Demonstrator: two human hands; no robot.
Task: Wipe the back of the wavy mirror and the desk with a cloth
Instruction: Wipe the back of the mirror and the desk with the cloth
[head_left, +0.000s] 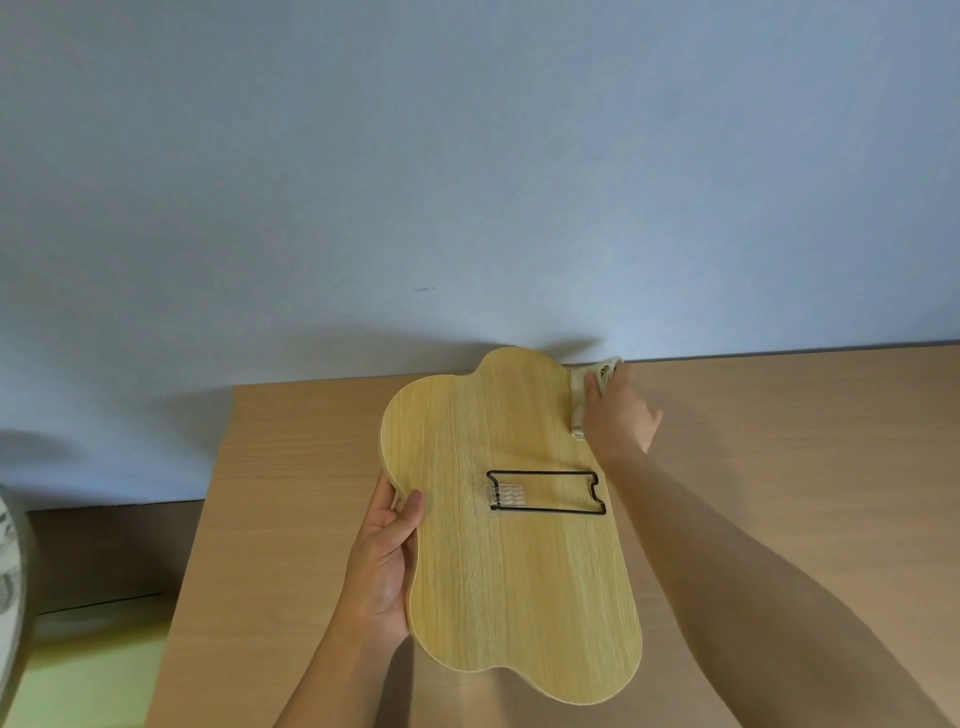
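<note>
The wavy mirror (511, 561) is face down over the wooden desk (779, 441), its light wood-grain back turned up. A black wire stand (545, 492) with a clear plastic clip lies folded flat on that back. My left hand (387, 561) grips the mirror's left edge, thumb on top and fingers underneath. My right hand (618, 413) presses a pale cream cloth (582, 395) on the desk at the mirror's far right edge, close to the wall. Most of the cloth is hidden under the hand.
A plain pale blue wall (467, 182) rises right behind the desk's far edge. The desk's left edge runs diagonally at the left, with a darker lower surface (104, 561) and a yellow-green area beyond it. A patterned rounded object (10, 582) shows at the far left edge.
</note>
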